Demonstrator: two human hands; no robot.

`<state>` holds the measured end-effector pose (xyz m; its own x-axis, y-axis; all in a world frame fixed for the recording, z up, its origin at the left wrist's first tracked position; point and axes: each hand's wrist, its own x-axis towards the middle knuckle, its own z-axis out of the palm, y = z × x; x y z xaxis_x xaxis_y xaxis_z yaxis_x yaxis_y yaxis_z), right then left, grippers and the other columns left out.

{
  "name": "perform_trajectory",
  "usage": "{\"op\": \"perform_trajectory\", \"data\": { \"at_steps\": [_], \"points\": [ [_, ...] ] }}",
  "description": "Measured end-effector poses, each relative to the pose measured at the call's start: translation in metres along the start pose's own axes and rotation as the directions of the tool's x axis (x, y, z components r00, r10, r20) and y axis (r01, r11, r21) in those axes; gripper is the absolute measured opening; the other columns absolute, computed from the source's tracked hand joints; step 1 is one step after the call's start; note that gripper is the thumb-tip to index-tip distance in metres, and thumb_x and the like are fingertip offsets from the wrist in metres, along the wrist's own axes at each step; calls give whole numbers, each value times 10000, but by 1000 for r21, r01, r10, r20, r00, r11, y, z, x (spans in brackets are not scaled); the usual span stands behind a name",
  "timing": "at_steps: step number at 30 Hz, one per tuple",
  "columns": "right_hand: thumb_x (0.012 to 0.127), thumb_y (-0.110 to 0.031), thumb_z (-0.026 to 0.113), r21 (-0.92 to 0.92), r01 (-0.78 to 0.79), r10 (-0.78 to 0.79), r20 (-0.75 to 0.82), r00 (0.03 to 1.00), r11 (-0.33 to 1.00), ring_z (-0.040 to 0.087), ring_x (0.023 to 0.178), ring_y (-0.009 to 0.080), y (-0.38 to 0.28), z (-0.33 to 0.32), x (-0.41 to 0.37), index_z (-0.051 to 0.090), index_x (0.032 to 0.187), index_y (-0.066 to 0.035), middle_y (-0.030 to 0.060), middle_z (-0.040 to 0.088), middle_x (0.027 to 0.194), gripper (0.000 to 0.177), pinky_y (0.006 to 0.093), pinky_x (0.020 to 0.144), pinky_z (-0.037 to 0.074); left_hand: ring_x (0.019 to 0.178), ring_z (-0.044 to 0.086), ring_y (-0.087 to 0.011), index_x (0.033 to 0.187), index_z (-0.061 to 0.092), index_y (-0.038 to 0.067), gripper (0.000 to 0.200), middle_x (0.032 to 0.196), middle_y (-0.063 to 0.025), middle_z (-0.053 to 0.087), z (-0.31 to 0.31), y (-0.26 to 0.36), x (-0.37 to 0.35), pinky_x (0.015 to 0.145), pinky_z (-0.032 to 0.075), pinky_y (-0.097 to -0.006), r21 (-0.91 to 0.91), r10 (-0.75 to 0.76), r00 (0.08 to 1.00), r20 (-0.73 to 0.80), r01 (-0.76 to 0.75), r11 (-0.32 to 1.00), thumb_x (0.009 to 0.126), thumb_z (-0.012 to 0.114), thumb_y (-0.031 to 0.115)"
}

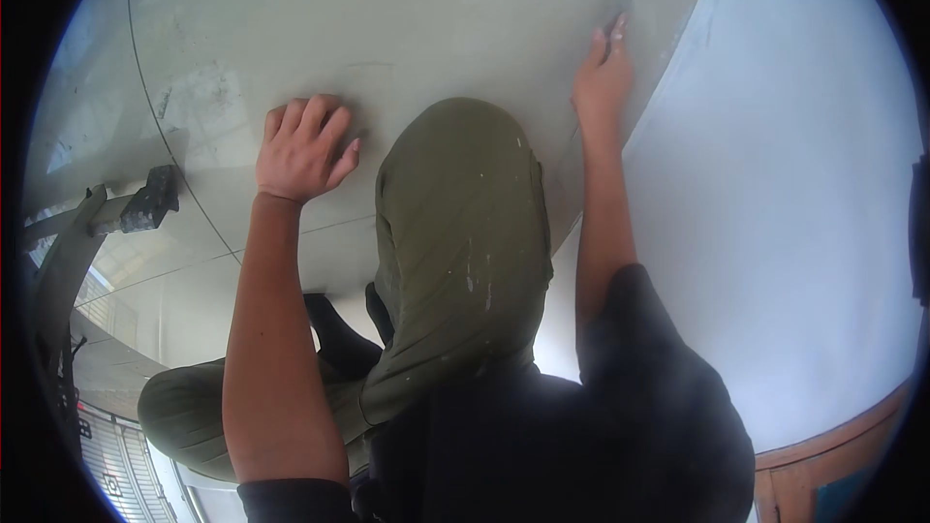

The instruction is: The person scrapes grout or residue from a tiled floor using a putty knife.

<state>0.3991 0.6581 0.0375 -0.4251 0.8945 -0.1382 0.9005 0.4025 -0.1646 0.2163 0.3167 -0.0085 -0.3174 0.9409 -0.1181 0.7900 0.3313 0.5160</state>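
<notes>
Near the foot of the white wall, my right hand (604, 82) reaches forward with its fingers closed round a small dark tool (614, 19), whose flat end lies against the tiled floor (465, 10). The tool's exact shape is blurred. To the left of my raised knee (465, 194), my left hand (307, 147) rests on the floor with bent fingers, the thumb apart from them. Nothing shows in it. Smudges mark the tile near the tool.
The white wall (775, 184) rises along the right side. At the left stands a metal frame (73, 252) with a dark, stained end piece (152, 200). A wooden frame (833, 460) shows at the lower right. Dark joints run between the tiles.
</notes>
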Motion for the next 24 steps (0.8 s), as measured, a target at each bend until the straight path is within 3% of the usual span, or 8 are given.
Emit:
{"op": "perform_trajectory", "data": {
  "at_steps": [4, 6, 12, 15, 20, 22, 23, 24],
  "points": [
    [1064, -269, 501, -5, 35, -34, 33, 999, 999, 671, 1084, 452, -3, 0, 6, 436, 1538, -45, 279, 693, 1178, 528, 448, 918, 542, 1010, 550, -207, 1061, 610, 174, 310, 1142, 7, 574, -1, -2, 0, 901, 422, -393, 4, 5, 1000, -16, -5, 1000, 850, 663, 394],
    [1061, -268, 512, 21, -185, 180, 137, 974, 983, 678, 1052, 461, -10, -2, 17, 436, 1542, -60, 285, 696, 1161, 530, 457, 899, 543, 1009, 549, -204, 1065, 608, 172, 305, 1140, 9, 573, -1, 0, 1, 903, 423, -392, -15, 17, 999, -47, -18, 1000, 851, 666, 382],
    [1056, -253, 521, -7, -11, 11, 55, 998, 1000, 667, 1027, 482, -4, -6, 6, 446, 1539, -68, 301, 693, 1142, 522, 483, 889, 526, 1009, 555, -212, 1068, 611, 167, 313, 1133, -2, 576, -1, -1, 1, 916, 431, -397, -14, 0, 1000, -22, -1, 1000, 848, 680, 380],
    [1054, -256, 524, 56, -116, 112, 75, 991, 992, 668, 1046, 472, -13, -2, 19, 448, 1540, -73, 297, 694, 1150, 524, 488, 901, 520, 1006, 557, -216, 1057, 609, 168, 312, 1135, -7, 577, 0, 0, -3, 918, 433, -399, -28, 17, 1000, -23, -17, 999, 847, 682, 388],
    [1059, -260, 515, 23, -6, 5, 44, 999, 1000, 662, 1076, 467, -19, 1, -2, 450, 1536, -68, 276, 689, 1203, 518, 467, 926, 530, 1004, 557, -221, 1048, 608, 170, 314, 1137, -8, 581, 3, -4, -2, 904, 434, -400, 3, 7, 999, -37, -7, 1000, 845, 686, 396],
    [1059, -267, 520, 125, -531, 470, 327, 820, 838, 642, 1158, 447, -60, -26, 27, 440, 1540, -62, 256, 647, 1310, 530, 456, 972, 524, 996, 556, -220, 1047, 609, 173, 313, 1135, -4, 584, 4, -2, -1, 885, 432, -397, 23, 11, 999, -32, -10, 1000, 840, 689, 393],
    [1059, -267, 520, 115, -541, 484, 323, 813, 833, 642, 1158, 447, -41, -20, 22, 440, 1540, -62, 256, 647, 1310, 530, 456, 972, 524, 996, 556, -220, 1047, 609, 173, 313, 1135, -4, 584, 5, 0, -2, 885, 432, -397, 12, 19, 1000, -24, -19, 1000, 840, 689, 393],
    [1059, -275, 521, 96, -343, 320, 193, 927, 934, 657, 1131, 440, -14, -6, 16, 427, 1548, -60, 261, 659, 1284, 542, 460, 965, 528, 992, 555, -219, 1047, 608, 174, 312, 1135, -3, 584, 5, 1, -4, 880, 430, -397, 5, 16, 999, -30, -16, 1000, 839, 688, 392]
  ]
}}
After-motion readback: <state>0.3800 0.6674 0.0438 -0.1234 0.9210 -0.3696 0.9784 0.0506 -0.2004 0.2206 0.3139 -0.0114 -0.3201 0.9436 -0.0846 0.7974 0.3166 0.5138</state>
